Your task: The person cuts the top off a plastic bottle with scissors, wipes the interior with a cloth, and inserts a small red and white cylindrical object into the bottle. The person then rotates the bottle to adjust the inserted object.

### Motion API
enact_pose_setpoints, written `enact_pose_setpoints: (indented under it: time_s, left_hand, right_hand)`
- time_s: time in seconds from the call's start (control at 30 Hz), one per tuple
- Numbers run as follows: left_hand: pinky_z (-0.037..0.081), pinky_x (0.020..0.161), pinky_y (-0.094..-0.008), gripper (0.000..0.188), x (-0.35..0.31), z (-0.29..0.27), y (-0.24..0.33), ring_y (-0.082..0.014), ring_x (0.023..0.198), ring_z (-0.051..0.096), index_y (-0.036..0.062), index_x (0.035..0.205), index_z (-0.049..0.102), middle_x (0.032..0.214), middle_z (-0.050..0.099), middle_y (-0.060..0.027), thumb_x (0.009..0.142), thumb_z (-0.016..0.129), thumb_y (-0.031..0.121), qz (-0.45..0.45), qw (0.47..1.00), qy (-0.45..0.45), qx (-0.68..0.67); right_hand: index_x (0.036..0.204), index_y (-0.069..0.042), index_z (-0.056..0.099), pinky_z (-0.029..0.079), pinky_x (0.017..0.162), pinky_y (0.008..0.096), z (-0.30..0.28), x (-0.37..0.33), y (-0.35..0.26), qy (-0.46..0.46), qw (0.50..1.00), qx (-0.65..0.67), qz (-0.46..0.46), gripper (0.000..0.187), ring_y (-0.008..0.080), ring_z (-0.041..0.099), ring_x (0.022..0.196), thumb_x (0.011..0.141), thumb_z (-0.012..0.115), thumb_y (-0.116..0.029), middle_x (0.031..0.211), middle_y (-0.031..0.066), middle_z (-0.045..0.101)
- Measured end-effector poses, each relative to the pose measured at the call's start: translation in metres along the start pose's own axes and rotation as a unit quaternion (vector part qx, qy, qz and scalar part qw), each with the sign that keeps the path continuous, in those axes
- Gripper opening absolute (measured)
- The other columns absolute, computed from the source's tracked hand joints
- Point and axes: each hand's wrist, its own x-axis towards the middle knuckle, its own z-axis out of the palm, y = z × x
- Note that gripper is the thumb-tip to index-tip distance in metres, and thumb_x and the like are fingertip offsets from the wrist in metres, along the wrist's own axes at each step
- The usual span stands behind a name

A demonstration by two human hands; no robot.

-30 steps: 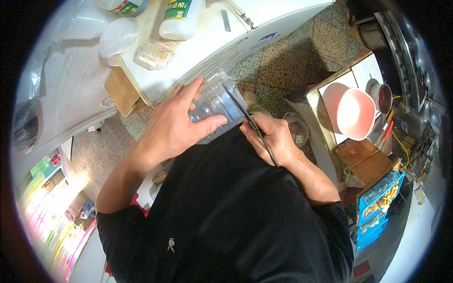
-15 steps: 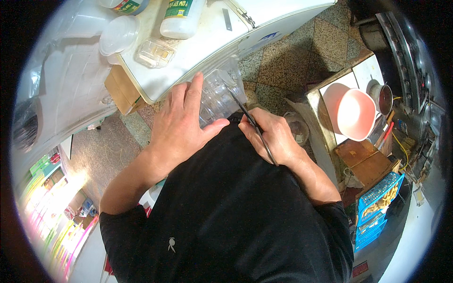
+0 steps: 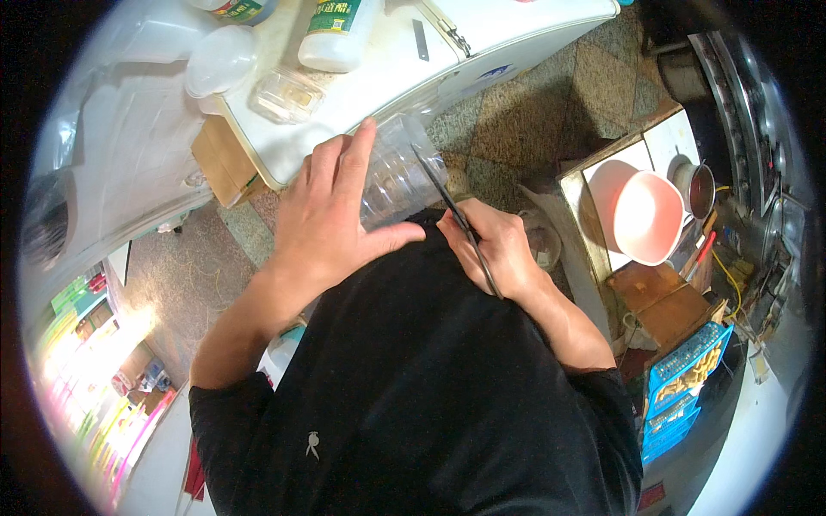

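Observation:
A clear ribbed plastic bottle (image 3: 397, 176) is held in front of my black shirt, tilted, its lower part hidden by the shirt and my hands. My left hand (image 3: 325, 206) grips its left side, fingers stretched along it and thumb spread toward me. In my right hand (image 3: 495, 245) is a slim dark knife-like tool (image 3: 456, 211), its long end slanting up and left. The tip overlaps the bottle's right side; whether it cuts into the plastic I cannot tell.
Ahead, a white-topped cabinet (image 3: 387, 73) carries a capped jug (image 3: 334, 39), a clear clamshell box (image 3: 286, 95) and a round plastic tub (image 3: 221, 62). To the right stand a pink basin (image 3: 647, 219), a metal pot (image 3: 695, 189) and blue baskets (image 3: 675, 404). A cardboard flap (image 3: 225, 162) juts out left.
The bottle has turned slightly and shows its ribbed side more fully. Both hands keep their holds, with small shifts; the tool's tip has moved a little.

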Motion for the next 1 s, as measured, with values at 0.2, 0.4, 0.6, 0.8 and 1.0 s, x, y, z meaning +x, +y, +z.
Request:
enact_pose_setpoints:
  time_s: [0.2,0.4,0.6,0.8,1.0]
  left_hand:
    - [0.053,0.104,-0.0443,0.107,0.015,-0.027,-0.013,-0.0356,0.13,0.06,0.0051,0.16,0.038,0.144,0.055,-0.0231,0.077,0.092,0.045,-0.066,0.972,-0.09,-0.204]
    - [0.054,0.1,-0.0423,0.107,0.009,-0.018,-0.006,-0.0337,0.123,0.063,0.0072,0.159,0.04,0.141,0.059,-0.0206,0.073,0.094,0.041,-0.083,0.973,-0.087,-0.199]
    - [0.057,0.093,-0.0413,0.112,0.003,-0.012,-0.001,-0.0315,0.109,0.066,0.0104,0.161,0.037,0.131,0.062,-0.0181,0.069,0.096,0.034,-0.068,0.989,-0.084,-0.102]
    - [0.056,0.097,-0.0449,0.113,0.002,-0.013,-0.001,-0.0353,0.114,0.065,0.0089,0.162,0.035,0.132,0.06,-0.0185,0.071,0.095,0.037,-0.084,0.99,-0.073,-0.088]
    - [0.057,0.097,-0.0477,0.115,-0.001,-0.008,0.004,-0.0391,0.119,0.063,0.0111,0.163,0.034,0.136,0.056,-0.0166,0.069,0.095,0.039,-0.048,0.997,-0.044,-0.04]
  right_hand:
    - [0.091,0.0,0.065,0.051,0.062,0.0459,-0.008,0.0,-0.009,-0.006,0.999,0.029,-0.018,0.011,0.0402,0.066,0.07,0.093,0.075,-0.006,0.077,0.0189,0.063]
    - [0.098,0.0,0.066,0.053,0.065,0.0459,-0.012,0.002,-0.016,-0.018,1.0,0.007,0.005,0.011,0.0412,0.067,0.074,0.093,0.074,-0.006,0.083,0.0187,0.066]
    - [0.1,-0.001,0.065,0.053,0.064,0.0473,-0.013,0.001,-0.013,-0.023,0.999,-0.022,-0.01,0.014,0.042,0.067,0.075,0.094,0.074,-0.009,0.083,0.0184,0.066]
    - [0.097,-0.001,0.065,0.052,0.063,0.0475,-0.01,-0.006,-0.005,-0.039,0.999,-0.034,0.007,0.012,0.0416,0.068,0.075,0.093,0.074,-0.008,0.083,0.0181,0.065]
    - [0.094,0.0,0.064,0.052,0.062,0.0465,-0.01,0.005,-0.013,-0.012,1.0,0.005,-0.007,0.012,0.0421,0.066,0.072,0.093,0.075,-0.007,0.079,0.0192,0.063]
